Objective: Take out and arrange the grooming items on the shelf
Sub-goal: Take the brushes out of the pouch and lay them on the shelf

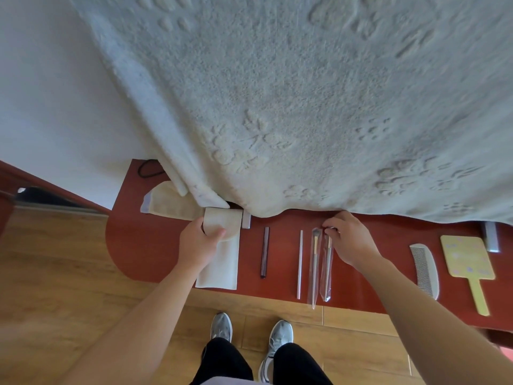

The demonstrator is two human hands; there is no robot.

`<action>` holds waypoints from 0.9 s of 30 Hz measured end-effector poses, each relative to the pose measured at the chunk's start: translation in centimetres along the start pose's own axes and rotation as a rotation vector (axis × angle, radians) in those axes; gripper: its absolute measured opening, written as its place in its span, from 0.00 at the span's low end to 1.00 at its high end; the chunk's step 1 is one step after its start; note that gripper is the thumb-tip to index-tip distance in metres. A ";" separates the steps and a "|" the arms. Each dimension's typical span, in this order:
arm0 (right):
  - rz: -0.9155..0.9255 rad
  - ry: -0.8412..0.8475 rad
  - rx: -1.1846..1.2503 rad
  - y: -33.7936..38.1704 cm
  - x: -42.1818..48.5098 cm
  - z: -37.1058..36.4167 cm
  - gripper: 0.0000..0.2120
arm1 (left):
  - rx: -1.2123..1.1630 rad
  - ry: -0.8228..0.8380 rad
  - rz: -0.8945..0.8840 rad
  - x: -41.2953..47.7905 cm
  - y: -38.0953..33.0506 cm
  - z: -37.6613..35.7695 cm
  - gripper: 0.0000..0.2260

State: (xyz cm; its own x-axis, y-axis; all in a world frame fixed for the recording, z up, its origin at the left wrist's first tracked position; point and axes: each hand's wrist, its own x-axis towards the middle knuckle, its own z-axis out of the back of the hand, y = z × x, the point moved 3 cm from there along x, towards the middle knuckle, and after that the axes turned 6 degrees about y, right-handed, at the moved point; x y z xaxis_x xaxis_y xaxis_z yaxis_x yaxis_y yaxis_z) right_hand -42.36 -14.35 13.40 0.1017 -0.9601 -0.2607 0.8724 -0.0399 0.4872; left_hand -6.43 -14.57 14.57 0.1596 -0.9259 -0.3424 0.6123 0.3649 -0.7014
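No readable text, labels, brands or numbers appear anywhere. The yellow hand mirror point(467, 257) at the right of the red shelf point(144, 245) carries only faint, blurred pale markings, not legible.

Hanging towel point(305, 107), wood floor point(69, 273), sneakers point(279, 343)

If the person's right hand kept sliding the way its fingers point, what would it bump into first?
The right hand points left along the red shelf, pinching the nearer bagged brush. Next in line is the second bagged brush, probably first, then the thin pale stick.
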 end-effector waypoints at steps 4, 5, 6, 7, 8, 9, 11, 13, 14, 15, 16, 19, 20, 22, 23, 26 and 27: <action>-0.003 0.000 0.006 0.0 -0.1 -0.1 0.10 | -0.015 -0.010 0.013 0.2 0.2 -0.1 0.09; -0.005 0.000 0.011 0.0 -0.1 -0.1 0.10 | -0.019 -0.010 0.019 0.2 0.3 -0.2 0.09; -0.007 -0.001 0.012 0.0 -0.1 -0.1 0.10 | -0.021 -0.010 0.019 0.2 0.3 -0.2 0.09; -0.009 -0.003 0.013 0.0 -0.1 -0.1 0.11 | -0.018 -0.010 0.017 0.3 0.3 -0.2 0.09; -0.012 -0.004 0.015 0.0 -0.1 -0.1 0.11 | -0.016 -0.009 0.016 0.3 0.4 -0.2 0.09; -0.014 -0.004 0.018 0.0 -0.2 0.0 0.11 | -0.019 -0.006 0.019 0.4 0.4 -0.3 0.09; -0.016 -0.002 0.020 0.0 -0.2 0.0 0.11 | -0.025 -0.001 0.031 0.5 0.5 -0.4 0.08; -0.016 0.000 0.023 0.0 -0.2 0.0 0.12 | -0.019 0.006 0.037 0.7 0.6 -0.3 0.09; -0.017 0.000 0.026 0.0 -0.2 0.0 0.12 | -0.009 0.009 0.037 0.8 0.7 -0.3 0.09; -0.020 -0.001 0.029 0.0 -0.3 0.1 0.12 | 0.004 0.012 0.037 0.9 0.8 -0.2 0.10; -0.023 -0.003 0.032 0.0 -0.3 0.2 0.12 | 0.016 0.017 0.039 1.0 0.8 -0.1 0.10; -0.015 -0.020 0.031 0.1 -0.6 0.6 0.11 | 0.020 0.033 0.031 0.9 0.7 0.0 0.10; -0.013 -0.026 0.031 0.2 -0.7 0.7 0.11 | 0.018 0.035 0.024 0.8 0.6 0.1 0.10; -0.011 -0.031 0.028 0.5 -0.9 1.0 0.11 | 0.027 0.040 0.012 0.6 0.5 0.2 0.10; -0.010 -0.032 0.025 0.7 -1.0 1.2 0.11 | 0.032 0.042 0.014 0.6 0.5 0.2 0.11; -0.015 -0.030 0.030 1.1 -1.4 1.5 0.12 | 0.037 0.054 0.032 0.6 0.7 0.3 0.16; -0.016 -0.031 0.034 1.3 -1.5 1.6 0.12 | 0.040 0.059 0.037 0.6 0.7 0.4 0.17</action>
State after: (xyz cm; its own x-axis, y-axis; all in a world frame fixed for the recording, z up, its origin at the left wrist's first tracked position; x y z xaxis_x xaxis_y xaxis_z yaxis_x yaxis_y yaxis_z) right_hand -42.18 -13.37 15.79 0.0727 -0.9674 -0.2425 0.8567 -0.0639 0.5118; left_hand -5.61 -14.95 14.13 0.1373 -0.9041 -0.4047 0.6376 0.3933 -0.6624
